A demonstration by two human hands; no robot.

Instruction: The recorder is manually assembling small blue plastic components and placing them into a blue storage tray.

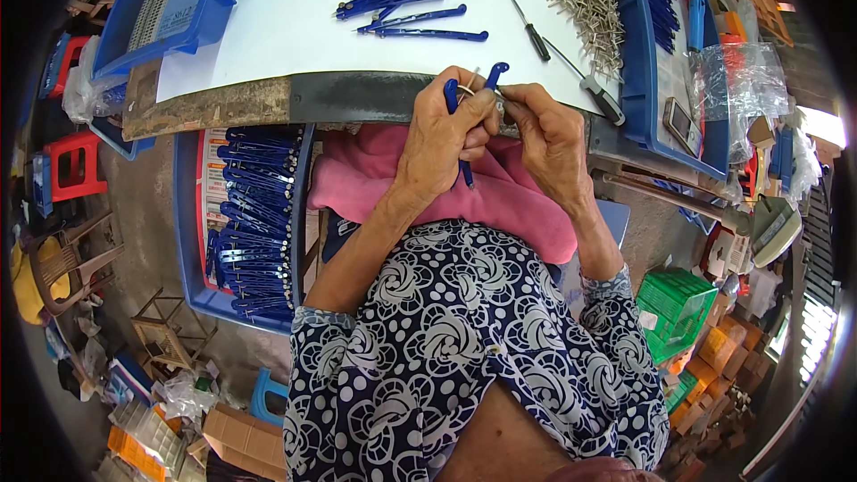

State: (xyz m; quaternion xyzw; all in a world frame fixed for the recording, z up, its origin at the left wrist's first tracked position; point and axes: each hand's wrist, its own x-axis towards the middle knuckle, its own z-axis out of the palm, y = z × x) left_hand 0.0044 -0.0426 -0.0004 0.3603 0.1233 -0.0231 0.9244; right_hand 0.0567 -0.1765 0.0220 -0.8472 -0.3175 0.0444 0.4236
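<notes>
while the left fingers (480, 107) curl closed around blue strips (451, 96), the right fingers (530, 100) bunch alongside, their hold unclear.

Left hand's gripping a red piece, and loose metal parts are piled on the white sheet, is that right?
Not quite: the head view shows the left hand gripping a blue piece. The loose metal parts are piled on the white sheet, as you said.

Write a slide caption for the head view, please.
Left hand and right hand meet around blue parts over a pink cloth.
</notes>
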